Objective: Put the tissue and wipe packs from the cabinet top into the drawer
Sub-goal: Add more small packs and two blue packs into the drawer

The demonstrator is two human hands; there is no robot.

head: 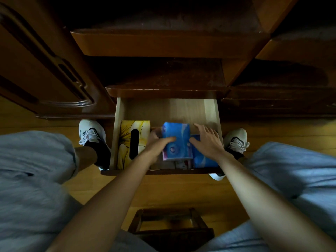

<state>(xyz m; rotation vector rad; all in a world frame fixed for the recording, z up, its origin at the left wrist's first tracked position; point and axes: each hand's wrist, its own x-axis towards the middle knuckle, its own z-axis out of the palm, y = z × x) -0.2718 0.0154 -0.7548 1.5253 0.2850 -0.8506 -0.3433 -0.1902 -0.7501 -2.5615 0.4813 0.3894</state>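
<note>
The drawer [211,113] stood pulled out of the dark cabinet [163,91]. At its left side lay a yellow tissue box [127,139]. In the middle a blue pack [177,135] lay on top of other packs, and the left hand [156,144] gripped its left edge, thumb across the top and fingers [154,132] curled underneath. Just right of it lay a second blue pack [203,160], with the right hand [207,140] resting flat on it, fingers spread and nearly straight, gripping nothing. White shoes [91,131] flanked the drawer on the wooden floor [181,190].
</note>
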